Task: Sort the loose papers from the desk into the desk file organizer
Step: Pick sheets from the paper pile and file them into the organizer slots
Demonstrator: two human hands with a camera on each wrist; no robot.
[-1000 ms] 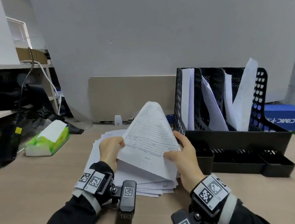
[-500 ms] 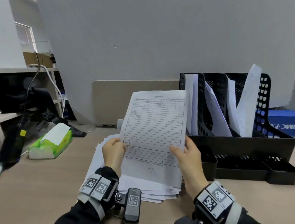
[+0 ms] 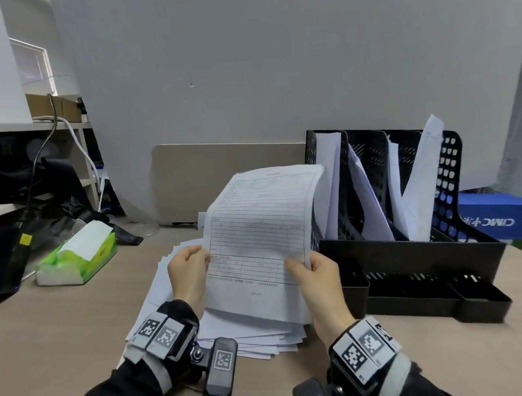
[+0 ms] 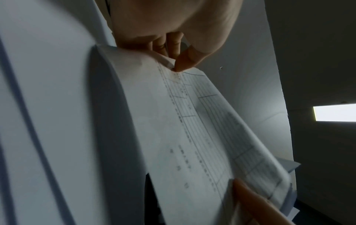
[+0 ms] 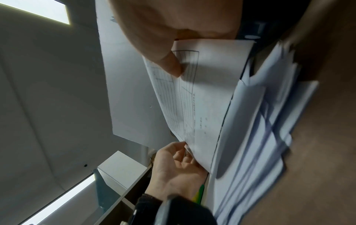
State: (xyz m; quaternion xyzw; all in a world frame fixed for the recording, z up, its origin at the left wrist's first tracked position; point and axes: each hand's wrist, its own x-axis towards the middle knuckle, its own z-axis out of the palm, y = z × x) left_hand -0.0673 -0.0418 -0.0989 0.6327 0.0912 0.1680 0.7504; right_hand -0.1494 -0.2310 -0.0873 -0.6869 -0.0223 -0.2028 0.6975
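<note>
Left hand [image 3: 188, 272] pinches the printed sheet's [image 3: 257, 226] left edge, thumb on the face; right hand [image 3: 315, 275] has its fingers clamped on the right edge. Sheet held up over the paper stack [image 3: 249, 331] on the tabletop [image 3: 59, 326], top curling away. Black file organizer [image 3: 415, 247] just right, slots holding papers.

Thin matt white paper sheet [image 3: 257, 229] in my grip, printed with fine grey ruling; file organizer [image 3: 410, 254] of matt black perforated plastic; desk [image 3: 59, 326] of smooth, matt wood-look laminate.
</note>
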